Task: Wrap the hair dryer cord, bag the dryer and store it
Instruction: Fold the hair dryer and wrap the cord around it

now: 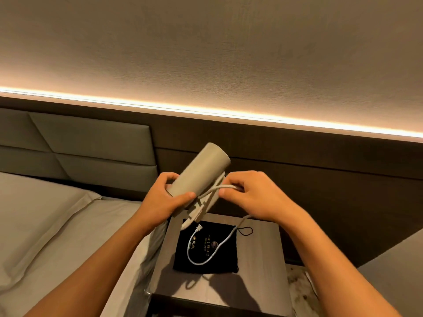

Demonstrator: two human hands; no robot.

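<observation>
I hold a beige cylindrical hair dryer tilted in the air above a nightstand. My left hand grips its lower barrel. My right hand pinches the white cord next to the dryer's folded handle, where a few turns are wound. The loose end of the cord hangs down in a loop, and its plug lies on a black drawstring bag with gold lettering, flat on the nightstand.
The dark wooden nightstand stands against a dark wall panel, its front edge near me. A bed with pale sheets and a padded headboard lies to the left. A lit strip runs along the wall above.
</observation>
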